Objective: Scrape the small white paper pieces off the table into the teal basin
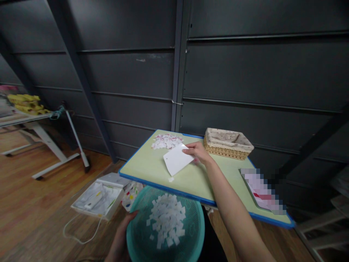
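My right hand (196, 151) pinches the corner of a white card (177, 160) above the pale green table (226, 174) with a blue edge. Behind the card lies a pile of cut paper pieces (165, 141), white with pinkish red marks. One small white scrap (171, 179) rests near the table's front edge. Below the table, my left hand (125, 227) grips the left rim of a teal plastic basket (200, 233), its thumb over the rim and its other fingers hidden. Many small white paper squares (167, 220) are heaped in that basket.
A wicker basket (226, 149) with a cloth lining stands at the table's back right. A flat, partly blurred item (261, 193) lies at the right. An open white box (95, 198) with a cable sits on the floor. At left stands a wheeled table (49, 140); a dark panelled wall rises behind.
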Demonstrator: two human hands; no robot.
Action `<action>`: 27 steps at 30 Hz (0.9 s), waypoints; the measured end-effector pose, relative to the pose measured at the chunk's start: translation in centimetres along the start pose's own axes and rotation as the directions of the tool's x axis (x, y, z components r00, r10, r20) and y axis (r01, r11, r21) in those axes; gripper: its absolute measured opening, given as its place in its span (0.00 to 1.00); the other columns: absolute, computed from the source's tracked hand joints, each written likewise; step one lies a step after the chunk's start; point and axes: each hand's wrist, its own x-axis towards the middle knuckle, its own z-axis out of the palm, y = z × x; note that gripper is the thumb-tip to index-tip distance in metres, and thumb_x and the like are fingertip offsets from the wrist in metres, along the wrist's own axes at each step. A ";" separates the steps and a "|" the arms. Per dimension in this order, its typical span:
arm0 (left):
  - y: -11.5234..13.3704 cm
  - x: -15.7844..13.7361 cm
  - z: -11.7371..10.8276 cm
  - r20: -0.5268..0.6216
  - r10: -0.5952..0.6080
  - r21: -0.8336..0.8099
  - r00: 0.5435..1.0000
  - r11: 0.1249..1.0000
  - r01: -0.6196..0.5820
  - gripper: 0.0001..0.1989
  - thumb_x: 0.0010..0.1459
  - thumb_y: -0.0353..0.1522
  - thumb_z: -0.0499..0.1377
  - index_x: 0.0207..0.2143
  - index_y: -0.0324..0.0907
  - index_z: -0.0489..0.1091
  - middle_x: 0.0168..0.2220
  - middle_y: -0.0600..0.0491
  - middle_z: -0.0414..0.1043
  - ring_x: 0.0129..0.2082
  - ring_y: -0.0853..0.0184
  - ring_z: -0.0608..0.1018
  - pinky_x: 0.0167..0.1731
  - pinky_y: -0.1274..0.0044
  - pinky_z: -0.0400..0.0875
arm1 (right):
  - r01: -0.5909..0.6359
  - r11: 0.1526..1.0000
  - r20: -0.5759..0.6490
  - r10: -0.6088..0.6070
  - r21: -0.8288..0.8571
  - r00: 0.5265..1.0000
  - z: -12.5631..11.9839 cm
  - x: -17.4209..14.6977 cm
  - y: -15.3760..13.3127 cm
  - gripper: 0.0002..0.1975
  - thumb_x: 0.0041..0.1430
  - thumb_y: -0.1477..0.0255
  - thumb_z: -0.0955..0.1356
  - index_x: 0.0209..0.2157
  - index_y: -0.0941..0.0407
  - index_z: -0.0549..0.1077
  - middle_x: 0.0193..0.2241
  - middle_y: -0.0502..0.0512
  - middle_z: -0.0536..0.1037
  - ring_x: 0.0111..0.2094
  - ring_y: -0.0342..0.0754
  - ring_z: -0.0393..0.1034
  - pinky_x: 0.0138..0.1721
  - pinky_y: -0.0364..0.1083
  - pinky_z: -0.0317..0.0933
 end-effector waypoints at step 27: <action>0.5 -1.1 0.9 -0.031 -0.059 -0.013 0.998 0.998 0.058 0.32 0.51 0.29 0.62 0.59 0.33 0.63 0.28 0.48 0.83 0.33 0.52 0.83 0.39 0.63 0.77 | -0.040 0.999 0.241 0.031 0.032 0.970 0.7 0.1 0.8 0.17 0.32 0.66 0.77 0.26 0.63 0.80 0.19 0.52 0.75 0.20 0.40 0.62 0.20 0.40 0.49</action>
